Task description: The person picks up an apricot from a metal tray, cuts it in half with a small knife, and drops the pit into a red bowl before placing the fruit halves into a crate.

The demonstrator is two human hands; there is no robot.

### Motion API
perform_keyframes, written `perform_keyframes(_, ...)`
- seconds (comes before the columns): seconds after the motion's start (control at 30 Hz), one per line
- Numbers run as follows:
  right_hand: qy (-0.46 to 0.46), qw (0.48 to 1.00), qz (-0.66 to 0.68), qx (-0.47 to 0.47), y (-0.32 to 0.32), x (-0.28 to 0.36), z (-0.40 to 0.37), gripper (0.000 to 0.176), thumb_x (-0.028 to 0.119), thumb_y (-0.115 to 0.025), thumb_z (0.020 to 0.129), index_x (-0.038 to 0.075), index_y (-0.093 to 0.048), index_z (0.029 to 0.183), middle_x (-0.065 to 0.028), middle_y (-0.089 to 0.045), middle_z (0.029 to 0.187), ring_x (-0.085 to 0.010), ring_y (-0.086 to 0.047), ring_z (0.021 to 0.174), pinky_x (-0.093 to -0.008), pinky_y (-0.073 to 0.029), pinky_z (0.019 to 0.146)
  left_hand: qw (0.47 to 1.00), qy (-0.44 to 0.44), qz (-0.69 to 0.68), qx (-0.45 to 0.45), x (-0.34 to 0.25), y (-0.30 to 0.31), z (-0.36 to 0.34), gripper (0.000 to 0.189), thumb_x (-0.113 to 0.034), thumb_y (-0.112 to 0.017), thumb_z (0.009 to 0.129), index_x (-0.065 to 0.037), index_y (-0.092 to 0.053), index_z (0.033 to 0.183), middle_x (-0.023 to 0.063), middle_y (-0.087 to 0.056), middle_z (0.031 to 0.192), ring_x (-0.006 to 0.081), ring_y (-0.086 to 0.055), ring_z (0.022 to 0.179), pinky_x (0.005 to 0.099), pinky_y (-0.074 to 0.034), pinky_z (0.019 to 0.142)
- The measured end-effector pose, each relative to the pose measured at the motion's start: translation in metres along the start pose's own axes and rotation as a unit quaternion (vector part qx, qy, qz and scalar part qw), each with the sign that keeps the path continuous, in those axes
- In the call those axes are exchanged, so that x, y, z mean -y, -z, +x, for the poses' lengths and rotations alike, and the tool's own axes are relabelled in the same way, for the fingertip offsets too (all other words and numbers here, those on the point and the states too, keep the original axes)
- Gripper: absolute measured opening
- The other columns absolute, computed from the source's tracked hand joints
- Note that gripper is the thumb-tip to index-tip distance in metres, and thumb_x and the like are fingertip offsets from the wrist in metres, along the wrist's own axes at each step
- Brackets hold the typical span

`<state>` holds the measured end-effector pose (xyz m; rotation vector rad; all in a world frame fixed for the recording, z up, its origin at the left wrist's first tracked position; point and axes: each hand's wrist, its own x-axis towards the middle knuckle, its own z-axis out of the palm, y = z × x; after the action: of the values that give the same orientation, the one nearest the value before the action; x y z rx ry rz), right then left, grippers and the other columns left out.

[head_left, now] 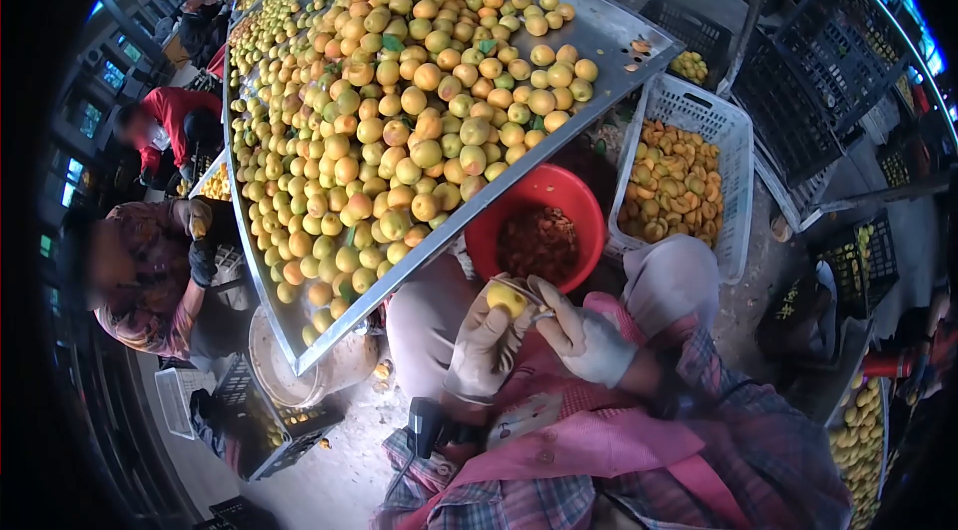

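My left hand [481, 342], in a pale work glove, is closed around a yellow apricot [507, 299] above my lap. Close on its right, my gloved right hand [587, 338] pinches a thin dark tool, perhaps a small knife, that lies against the fruit. Its blade is too small to make out clearly. Just beyond both hands stands a red bucket [589, 206] with reddish-brown pits [539, 243] in it. Whole apricots [399, 121] are heaped on the metal table [624, 51] in front of me.
Right of the bucket, a white crate [738, 171] holds apricot halves [671, 181]. A pale bucket [274, 355] sits under the table's near corner. Dark crates [788, 111] are stacked at right. A person in patterned sleeves [150, 270] and one in red [180, 121] sit at left.
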<state>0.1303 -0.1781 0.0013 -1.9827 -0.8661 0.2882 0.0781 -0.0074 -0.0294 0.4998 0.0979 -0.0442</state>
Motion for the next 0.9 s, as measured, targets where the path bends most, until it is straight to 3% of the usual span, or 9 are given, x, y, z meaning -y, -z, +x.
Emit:
perform_keyframes(0.13, -0.003, 1.0, -0.004, 0.019, 0.004, 0.003, -0.001, 0.057, 0.017, -0.048, 0.097, 0.001, -0.023, 0.145, -0.0267, -0.057, 0.12, -0.0388, -0.064, 0.09, -0.0431, -0.052, 0.075, 0.998, -0.018, 0.06, 0.017, -0.003, -0.009, -0.003, 0.057, -0.019, -0.063, 0.092, 0.002, -0.037, 0.138, 0.0112, -0.055, 0.125, 0.021, -0.054, 0.115, 0.0316, -0.04, 0.104)
perform_keyframes(0.2, 0.001, 1.0, -0.018, 0.013, 0.006, 0.005, -0.001, 0.058, 0.017, -0.05, 0.096, 0.001, -0.023, 0.145, -0.0275, -0.057, 0.118, -0.0381, -0.065, 0.087, -0.0429, -0.052, 0.072, 0.977, -0.027, 0.211, -0.015, -0.005, -0.015, -0.003, 0.063, -0.023, -0.066, 0.091, 0.002, -0.035, 0.139, 0.0094, -0.055, 0.123, 0.0189, -0.054, 0.113, 0.0307, -0.039, 0.102)
perform_keyframes(0.33, -0.067, 0.995, -0.019, 0.072, 0.015, 0.013, 0.002, 0.061, 0.017, -0.052, 0.095, 0.0, -0.022, 0.146, -0.0272, -0.056, 0.12, -0.038, -0.065, 0.088, -0.0425, -0.052, 0.072, 0.978, -0.047, 0.204, -0.017, -0.002, -0.029, -0.001, 0.069, -0.031, -0.067, 0.09, 0.003, -0.033, 0.14, 0.0083, -0.056, 0.121, 0.0177, -0.054, 0.112, 0.0307, -0.039, 0.102)
perform_keyframes(0.4, 0.038, 0.999, -0.013, -0.028, 0.004, 0.005, 0.0, 0.064, 0.016, -0.054, 0.094, 0.0, -0.021, 0.146, -0.0254, -0.057, 0.122, -0.0369, -0.066, 0.087, -0.0415, -0.053, 0.073, 0.993, -0.005, 0.093, -0.068, -0.003, -0.046, -0.003, 0.073, -0.036, -0.068, 0.088, 0.003, -0.034, 0.139, 0.0071, -0.057, 0.117, 0.017, -0.054, 0.111, 0.0306, -0.039, 0.101)
perform_keyframes(0.47, 0.045, 0.998, -0.027, -0.035, 0.009, 0.011, 0.001, 0.065, 0.016, -0.054, 0.093, 0.0, -0.021, 0.147, -0.0242, -0.057, 0.123, -0.0366, -0.066, 0.085, -0.0408, -0.053, 0.072, 0.994, -0.012, 0.096, -0.056, -0.003, -0.05, 0.001, 0.073, -0.039, -0.067, 0.088, 0.004, -0.035, 0.138, 0.0078, -0.058, 0.115, 0.0166, -0.055, 0.109, 0.0303, -0.039, 0.1)
perform_keyframes(0.53, 0.05, 0.997, -0.039, -0.042, 0.013, 0.013, 0.002, 0.065, 0.016, -0.054, 0.093, 0.001, -0.021, 0.147, -0.0229, -0.057, 0.123, -0.0362, -0.066, 0.084, -0.0402, -0.053, 0.071, 0.985, -0.008, 0.172, 0.029, -0.011, -0.047, 0.004, 0.072, -0.038, -0.068, 0.088, 0.005, -0.036, 0.136, 0.009, -0.058, 0.115, 0.016, -0.055, 0.108, 0.0296, -0.04, 0.099)
perform_keyframes(0.63, 0.05, 0.997, -0.064, -0.012, 0.022, 0.01, 0.006, 0.066, 0.016, -0.055, 0.092, 0.001, -0.022, 0.147, -0.0221, -0.057, 0.124, -0.0353, -0.067, 0.079, -0.0398, -0.053, 0.066, 0.928, -0.031, 0.372, -0.021, -0.022, -0.059, -0.001, 0.07, -0.036, -0.068, 0.088, 0.006, -0.037, 0.134, 0.0094, -0.057, 0.115, 0.0155, -0.055, 0.109, 0.029, -0.042, 0.098)
perform_keyframes(0.73, 0.03, 0.995, -0.083, 0.043, 0.027, 0.009, 0.009, 0.067, 0.015, -0.057, 0.091, 0.001, -0.022, 0.147, -0.0226, -0.058, 0.121, -0.0339, -0.066, 0.071, -0.0398, -0.052, 0.061, 0.933, -0.032, 0.359, -0.004, -0.027, -0.06, 0.003, 0.065, -0.033, -0.067, 0.09, 0.006, -0.037, 0.133, 0.0086, -0.058, 0.114, 0.0152, -0.055, 0.108, 0.0284, -0.043, 0.097)
perform_keyframes(0.9, 0.083, 0.993, -0.077, -0.027, 0.018, 0.009, 0.016, 0.065, 0.016, -0.056, 0.092, 0.001, -0.023, 0.147, -0.0215, -0.064, 0.105, -0.0304, -0.064, 0.061, -0.0388, -0.05, 0.054, 0.968, -0.034, 0.246, -0.033, -0.013, -0.05, 0.001, 0.059, -0.032, -0.065, 0.092, 0.006, -0.041, 0.131, 0.0082, -0.059, 0.112, 0.0154, -0.057, 0.105, 0.0283, -0.043, 0.096)
